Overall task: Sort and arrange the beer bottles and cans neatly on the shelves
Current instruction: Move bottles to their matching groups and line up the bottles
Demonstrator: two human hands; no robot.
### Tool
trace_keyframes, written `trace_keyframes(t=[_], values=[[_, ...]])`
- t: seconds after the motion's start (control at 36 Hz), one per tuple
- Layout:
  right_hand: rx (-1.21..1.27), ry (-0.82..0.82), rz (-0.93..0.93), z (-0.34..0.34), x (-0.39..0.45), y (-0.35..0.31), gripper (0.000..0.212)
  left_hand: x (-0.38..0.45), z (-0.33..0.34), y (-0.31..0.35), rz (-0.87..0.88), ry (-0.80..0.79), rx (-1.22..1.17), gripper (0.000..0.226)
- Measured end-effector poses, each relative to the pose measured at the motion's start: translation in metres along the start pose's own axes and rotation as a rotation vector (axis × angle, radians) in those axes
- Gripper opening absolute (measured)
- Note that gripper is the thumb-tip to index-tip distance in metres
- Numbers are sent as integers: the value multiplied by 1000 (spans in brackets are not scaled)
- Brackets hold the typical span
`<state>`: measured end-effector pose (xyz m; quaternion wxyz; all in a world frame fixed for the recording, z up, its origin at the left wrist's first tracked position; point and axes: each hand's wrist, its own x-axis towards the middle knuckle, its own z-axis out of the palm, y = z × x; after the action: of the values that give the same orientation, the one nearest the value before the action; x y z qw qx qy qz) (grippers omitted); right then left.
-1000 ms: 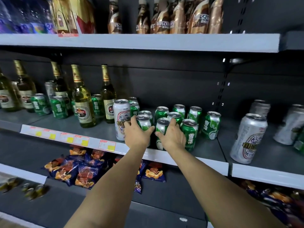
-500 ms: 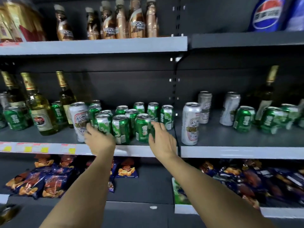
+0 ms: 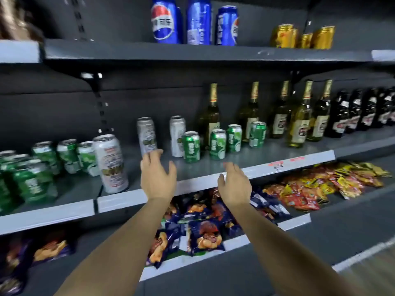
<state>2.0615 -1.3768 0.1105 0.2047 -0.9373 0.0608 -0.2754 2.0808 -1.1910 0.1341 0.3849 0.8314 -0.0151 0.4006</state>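
Observation:
Both my hands hover empty in front of the middle shelf (image 3: pixel 299 162). My left hand (image 3: pixel 157 178) is open, its fingertips just below a tall silver can (image 3: pixel 147 135). My right hand (image 3: pixel 234 184) is open over the shelf's front edge. A second tall silver can (image 3: pixel 177 135) and several green beer cans (image 3: pixel 191 146) stand behind my hands. A big silver can (image 3: pixel 111 163) stands at the left, beside a cluster of green cans (image 3: pixel 32 174). Green glass beer bottles (image 3: pixel 210 116) with gold necks line the back right.
Dark bottles (image 3: pixel 354 112) stand at the far right of the middle shelf. Blue Pepsi cans (image 3: pixel 164 21) and gold cans (image 3: pixel 284 36) sit on the top shelf. Snack bags (image 3: pixel 203 229) fill the lower shelves. Bare shelf lies between the big silver can and my left hand.
My view has swung right along the shelf. Both hands let go of the cluster of green cans, now at the left, and moved right with nothing in them.

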Motion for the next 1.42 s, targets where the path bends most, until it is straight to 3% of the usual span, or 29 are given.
trace_keyframes(t=[0.19, 0.39, 0.5, 0.61, 0.81, 0.89, 1.14, 1.42], values=[[-1, 69, 199, -27, 43, 106, 32, -8, 112, 68, 17, -207, -66, 32], [-61, 79, 274, -39, 106, 182, 32, 7, 221, 120, 64, -354, -149, 40], [-88, -20, 301, -38, 153, 209, 30, 27, 278, 146, 34, -409, -197, 48], [-48, -156, 310, -26, 203, 230, 47, 51, 330, 165, -19, -452, -252, 58], [21, -300, 239, 3, 245, 262, 58, 68, 405, 183, -218, -433, -283, 99], [29, -340, 184, 11, 260, 274, 64, 70, 427, 187, -311, -443, -225, 106], [6, -395, 37, 25, 279, 298, 81, 65, 447, 193, -370, -265, -127, 79], [20, -370, -150, 20, 279, 289, 83, 47, 398, 216, -353, -17, -26, 78]])
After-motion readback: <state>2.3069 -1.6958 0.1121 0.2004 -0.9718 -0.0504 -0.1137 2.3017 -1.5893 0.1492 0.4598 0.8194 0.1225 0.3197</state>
